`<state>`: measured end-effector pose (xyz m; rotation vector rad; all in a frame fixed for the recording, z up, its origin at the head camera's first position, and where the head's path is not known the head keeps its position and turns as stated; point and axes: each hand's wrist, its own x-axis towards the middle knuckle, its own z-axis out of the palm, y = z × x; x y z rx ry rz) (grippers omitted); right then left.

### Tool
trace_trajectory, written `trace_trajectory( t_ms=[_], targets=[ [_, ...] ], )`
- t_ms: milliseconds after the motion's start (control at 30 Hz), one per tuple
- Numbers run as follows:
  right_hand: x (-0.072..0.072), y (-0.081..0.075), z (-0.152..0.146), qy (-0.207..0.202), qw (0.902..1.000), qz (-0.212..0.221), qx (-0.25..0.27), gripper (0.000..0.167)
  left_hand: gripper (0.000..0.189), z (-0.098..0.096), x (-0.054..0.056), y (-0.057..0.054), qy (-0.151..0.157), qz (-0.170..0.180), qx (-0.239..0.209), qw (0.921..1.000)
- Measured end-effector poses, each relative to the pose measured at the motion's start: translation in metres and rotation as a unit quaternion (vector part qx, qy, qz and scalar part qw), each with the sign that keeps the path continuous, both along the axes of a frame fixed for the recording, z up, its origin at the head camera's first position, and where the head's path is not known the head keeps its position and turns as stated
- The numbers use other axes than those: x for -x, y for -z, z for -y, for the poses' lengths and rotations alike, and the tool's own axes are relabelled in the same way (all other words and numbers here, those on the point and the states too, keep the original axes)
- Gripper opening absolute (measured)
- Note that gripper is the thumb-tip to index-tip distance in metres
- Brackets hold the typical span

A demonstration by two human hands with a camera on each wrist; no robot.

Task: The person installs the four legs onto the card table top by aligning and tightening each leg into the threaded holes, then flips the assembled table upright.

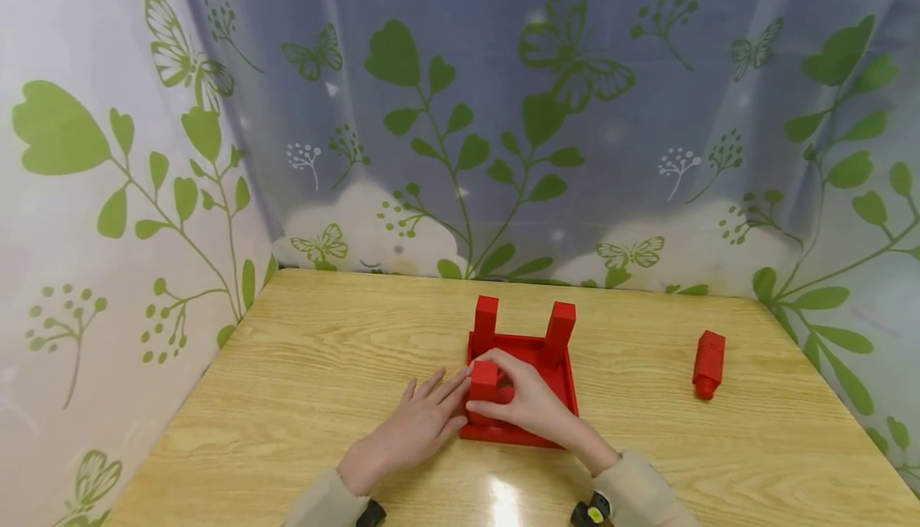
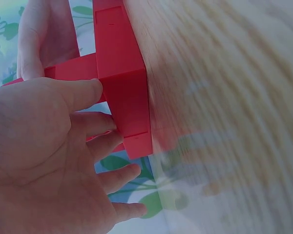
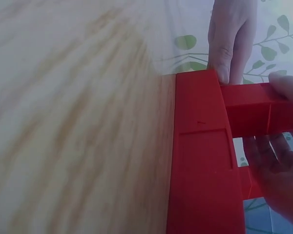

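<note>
A shallow red square base (image 1: 521, 437) with a raised rim lies on the table, its open side up. At its near left corner stands a red square leg (image 1: 484, 379), and my right hand (image 1: 532, 403) pinches it near the top between thumb and fingers. My left hand (image 1: 417, 427) lies against the base's left side, fingers extended; in the left wrist view its thumb (image 2: 85, 92) presses at the rim by this leg. Two more red legs, one at the far left (image 1: 485, 323) and one at the far right (image 1: 561, 331), stand upright in the corners.
A loose red leg (image 1: 709, 361) with a rounded knob at its near end lies apart on the right of the wooden table (image 1: 345, 327). Behind and beside the table hangs a curtain (image 1: 460, 192) printed with leaves and butterflies.
</note>
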<state>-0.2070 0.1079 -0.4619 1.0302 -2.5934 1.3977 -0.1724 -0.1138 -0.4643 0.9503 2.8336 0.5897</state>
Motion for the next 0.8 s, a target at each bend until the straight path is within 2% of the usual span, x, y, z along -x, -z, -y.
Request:
trace_trajectory(
  t_ms=[167,267,367,500,567,800],
  targets=[
    [-0.001,-0.001,0.0,0.0,1.0,-0.004,-0.004,0.048,0.056,0.0,0.001,0.0,0.002,-0.001,-0.001,1.0],
    [-0.001,-0.002,-0.004,-0.012,0.9999,0.01,-0.002,0.055,0.055,0.0,0.0,-0.001,0.003,-0.009,0.002,1.0],
    [0.0,-0.003,-0.011,-0.038,0.9978,0.053,0.013,0.059,0.055,0.0,-0.001,-0.002,0.002,-0.011,0.004,0.9999],
    [0.001,-0.003,-0.019,-0.077,0.9892,0.116,0.047,0.062,0.056,0.0,-0.001,-0.002,0.001,-0.008,0.002,1.0],
    [0.001,-0.004,-0.021,-0.091,0.9856,0.131,0.058,0.061,0.055,0.001,-0.001,-0.002,0.002,-0.01,-0.001,0.9999],
    [0.002,-0.005,-0.022,-0.103,0.9843,0.129,0.063,0.057,0.054,-0.001,0.0,-0.001,0.001,-0.008,0.001,1.0]
  ],
)
